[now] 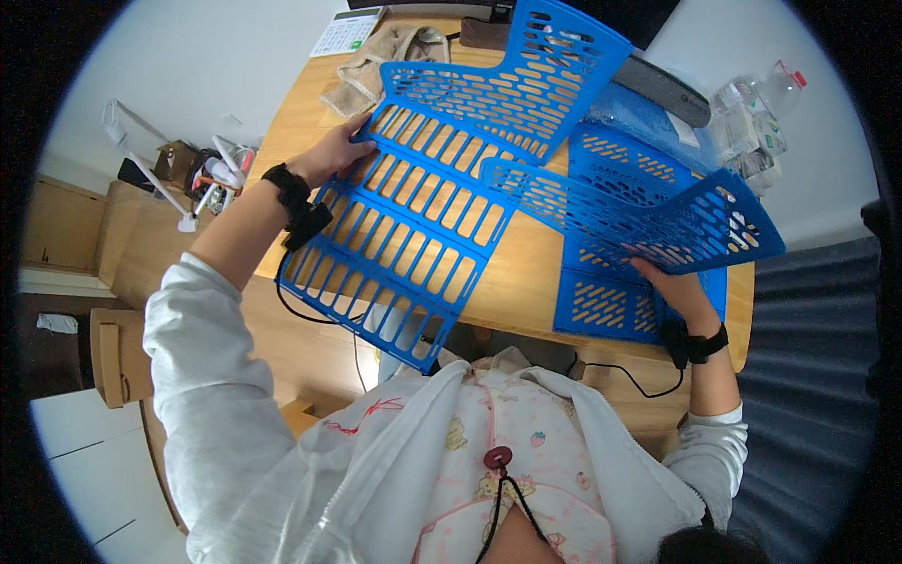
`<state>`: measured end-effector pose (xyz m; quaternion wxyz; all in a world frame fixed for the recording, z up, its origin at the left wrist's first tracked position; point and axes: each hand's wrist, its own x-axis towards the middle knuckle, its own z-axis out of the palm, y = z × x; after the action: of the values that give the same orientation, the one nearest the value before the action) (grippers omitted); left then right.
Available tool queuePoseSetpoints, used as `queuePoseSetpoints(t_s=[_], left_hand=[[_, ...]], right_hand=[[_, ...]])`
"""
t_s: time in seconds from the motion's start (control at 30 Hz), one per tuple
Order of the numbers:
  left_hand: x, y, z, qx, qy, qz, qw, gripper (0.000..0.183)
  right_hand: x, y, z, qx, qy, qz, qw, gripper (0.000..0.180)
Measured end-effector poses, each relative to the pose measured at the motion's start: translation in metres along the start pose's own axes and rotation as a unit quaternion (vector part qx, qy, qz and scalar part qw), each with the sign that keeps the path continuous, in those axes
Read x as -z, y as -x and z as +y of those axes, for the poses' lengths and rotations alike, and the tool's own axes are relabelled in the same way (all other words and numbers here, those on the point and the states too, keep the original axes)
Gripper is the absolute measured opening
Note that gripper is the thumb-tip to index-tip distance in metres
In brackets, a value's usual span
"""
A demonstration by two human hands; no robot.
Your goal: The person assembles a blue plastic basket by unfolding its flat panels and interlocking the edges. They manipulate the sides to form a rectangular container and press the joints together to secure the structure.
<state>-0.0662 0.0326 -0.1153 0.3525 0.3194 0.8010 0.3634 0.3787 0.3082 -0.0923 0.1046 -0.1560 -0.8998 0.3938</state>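
My left hand (pixel 338 149) grips the left edge of a blue plastic slatted base panel (pixel 423 204), whose near part reaches over the table's front edge. At its far end a blue perforated side panel (pixel 486 92) stands up, with a tall part at the right. My right hand (pixel 669 285) holds the lower edge of a second blue perforated side panel (pixel 634 218), raised at a slant; its left end overlaps the base panel's right side in view. Below it, more blue perforated panels (pixel 606 303) lie on the table. Some of my right fingers are hidden behind the panel.
The wooden table (pixel 528 282) carries a beige cloth (pixel 394 60), a desk calendar (pixel 349 32) and a dark elongated device (pixel 666 88). Clear plastic bottles (pixel 779 88) stand at the far right. A black cable (pixel 634 381) hangs below the front edge. A dark curtain (pixel 810 366) is at right.
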Motion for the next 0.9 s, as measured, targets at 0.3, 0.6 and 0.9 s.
queuePoseSetpoints(t_s=[0.3, 0.6, 0.9], left_hand=[[-0.004, -0.015, -0.020, -0.048, 0.054, 0.021, 0.997, 0.063], [-0.004, -0.011, -0.017, -0.040, 0.056, 0.017, 0.997, 0.063], [-0.002, -0.006, -0.017, -0.025, 0.051, 0.026, 0.998, 0.065]], right_hand=[[0.002, 0.000, -0.002, 0.054, 0.115, 0.000, 0.992, 0.020], [-0.003, 0.006, 0.007, -0.001, 0.035, -0.003, 0.999, 0.021], [-0.015, 0.000, -0.008, 0.094, 0.114, 0.008, 0.989, 0.019]])
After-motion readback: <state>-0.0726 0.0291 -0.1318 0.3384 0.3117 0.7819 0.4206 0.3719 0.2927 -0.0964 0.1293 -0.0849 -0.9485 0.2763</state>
